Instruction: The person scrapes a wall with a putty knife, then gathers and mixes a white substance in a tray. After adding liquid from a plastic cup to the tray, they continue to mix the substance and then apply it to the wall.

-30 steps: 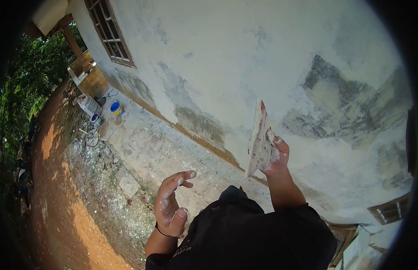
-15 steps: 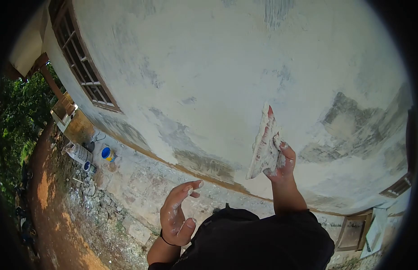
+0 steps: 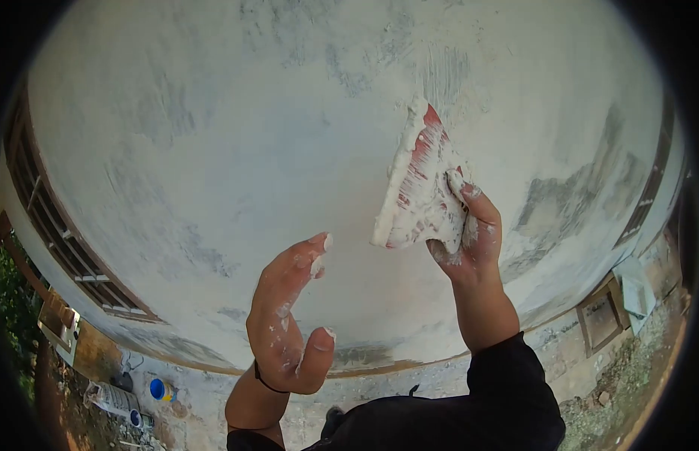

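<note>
My right hand [image 3: 473,225] grips a red putty spreader [image 3: 421,180] by its narrow end, thumb on the near face. White putty smears its face and lies thick along the left edge. Behind it is the wall [image 3: 289,135], coated in patchy white and grey, with streaky marks just above the spreader's tip. My left hand [image 3: 289,316] is raised at the left with nothing in it, its thumb and fingers apart and curved. White putty clings to its fingertips and palm, and a dark band circles the wrist.
A barred window [image 3: 67,240] is set in the wall at the left. On the ground below stand a blue and yellow bucket [image 3: 161,389] and a white sack [image 3: 109,398]. A wooden frame [image 3: 601,316] leans at the lower right, near rubble and grass.
Both hands have risen, the right one with the spreader. The view has swung right and upward along the wall, so the window and bucket appear lower and farther left.
</note>
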### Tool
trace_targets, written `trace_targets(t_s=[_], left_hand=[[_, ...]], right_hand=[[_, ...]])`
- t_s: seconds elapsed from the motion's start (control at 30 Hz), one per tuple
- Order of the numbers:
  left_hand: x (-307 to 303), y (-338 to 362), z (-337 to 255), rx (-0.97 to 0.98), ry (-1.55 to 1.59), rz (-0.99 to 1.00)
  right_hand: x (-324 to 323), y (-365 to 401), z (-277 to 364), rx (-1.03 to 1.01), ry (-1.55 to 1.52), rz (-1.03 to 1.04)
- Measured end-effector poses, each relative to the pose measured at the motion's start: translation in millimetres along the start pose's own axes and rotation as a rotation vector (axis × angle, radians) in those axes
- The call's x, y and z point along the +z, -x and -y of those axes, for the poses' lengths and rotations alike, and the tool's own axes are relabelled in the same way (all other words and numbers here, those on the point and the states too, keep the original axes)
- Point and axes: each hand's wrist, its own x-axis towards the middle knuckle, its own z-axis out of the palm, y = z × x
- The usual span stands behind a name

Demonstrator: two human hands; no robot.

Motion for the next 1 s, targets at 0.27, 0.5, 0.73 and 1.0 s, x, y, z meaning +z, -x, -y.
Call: trace_targets(t_s=[0.27, 0.5, 0.73, 1.0], left_hand=[[-46, -88, 44, 0.183, 0.212, 0.001], [-67, -107, 67, 0.311, 0.205, -0.014], [-87, -145, 82, 0.503, -0.098, -0.054], [-113, -183, 90, 0.618, -0.306, -0.154]], right_hand=[[74, -22, -14, -0.311, 0.284, -0.087], [94, -37, -14, -0.477, 0.513, -0.13], [132, -99, 3, -0.678, 0.837, -0.185], [198, -168, 16, -1.787, 2.193, -0.081]])
